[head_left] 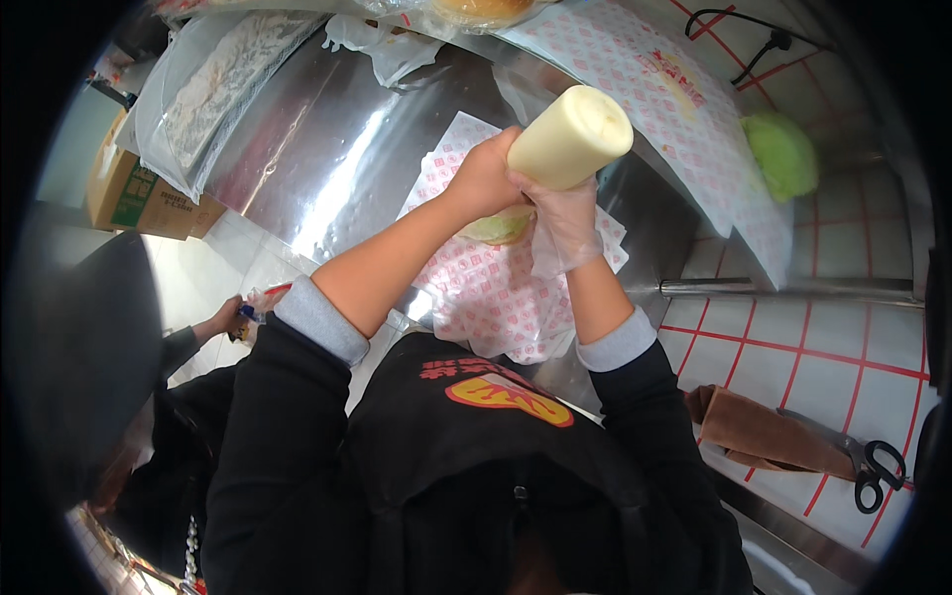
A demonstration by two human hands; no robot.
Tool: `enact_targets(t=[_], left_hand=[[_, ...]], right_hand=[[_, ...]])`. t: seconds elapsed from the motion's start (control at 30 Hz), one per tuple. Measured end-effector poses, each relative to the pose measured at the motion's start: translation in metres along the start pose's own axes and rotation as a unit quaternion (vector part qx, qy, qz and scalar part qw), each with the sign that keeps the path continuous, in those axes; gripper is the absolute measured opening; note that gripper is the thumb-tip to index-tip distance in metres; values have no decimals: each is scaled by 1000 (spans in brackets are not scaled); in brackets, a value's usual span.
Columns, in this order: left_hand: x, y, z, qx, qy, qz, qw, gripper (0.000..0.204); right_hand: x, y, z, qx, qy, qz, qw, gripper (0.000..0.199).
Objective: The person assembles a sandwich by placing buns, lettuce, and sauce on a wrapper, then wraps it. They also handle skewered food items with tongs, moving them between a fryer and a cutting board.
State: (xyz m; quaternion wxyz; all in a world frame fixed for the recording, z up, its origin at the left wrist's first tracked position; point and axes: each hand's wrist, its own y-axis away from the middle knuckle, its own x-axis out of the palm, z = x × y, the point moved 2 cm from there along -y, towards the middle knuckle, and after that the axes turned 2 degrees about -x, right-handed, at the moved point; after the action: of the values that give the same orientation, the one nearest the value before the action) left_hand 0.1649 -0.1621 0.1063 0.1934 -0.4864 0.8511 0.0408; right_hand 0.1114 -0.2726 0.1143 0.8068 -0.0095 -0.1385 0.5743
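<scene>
Both of my hands are wrapped round an upturned squeeze bottle (567, 141) of pale yellow sauce, its base tilted up toward the far right. My left hand (484, 180) is bare and grips it from the left. On my right hand (565, 220) is a clear plastic glove, closed round the bottle's lower part. The nozzle is hidden by my hands. Beneath them, pale green lettuce (493, 227) shows in part, lying on a stack of red-and-white printed wrapping paper (501, 302). What lies under the lettuce I cannot make out.
The steel worktop (288, 169) holds a clear plastic bag (223, 89) at far left and a crumpled bag (387, 50). More printed paper (645, 89) and lettuce (779, 155) are at right. Scissors (873, 466) lie by brown cloth (769, 431). A co-worker's hand (230, 315) is at left.
</scene>
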Motion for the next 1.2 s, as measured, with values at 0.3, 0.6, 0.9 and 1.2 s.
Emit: enact_targets(t=[0.3,0.6,0.9,1.2], left_hand=[[22,-7,-9,3,-4,-36,999,59],[22,20,-18,-14,-27,-152,988,49],[28,17,-20,1,-48,-144,988,47],[22,33,-67,-33,-50,-40,997,73]], right_hand=[[-29,-4,-1,-81,46,30,995,37],[-21,1,-5,-47,-67,106,991,59],[-30,-1,-4,-31,-5,87,996,62],[-44,37,26,-94,-28,-118,988,40]])
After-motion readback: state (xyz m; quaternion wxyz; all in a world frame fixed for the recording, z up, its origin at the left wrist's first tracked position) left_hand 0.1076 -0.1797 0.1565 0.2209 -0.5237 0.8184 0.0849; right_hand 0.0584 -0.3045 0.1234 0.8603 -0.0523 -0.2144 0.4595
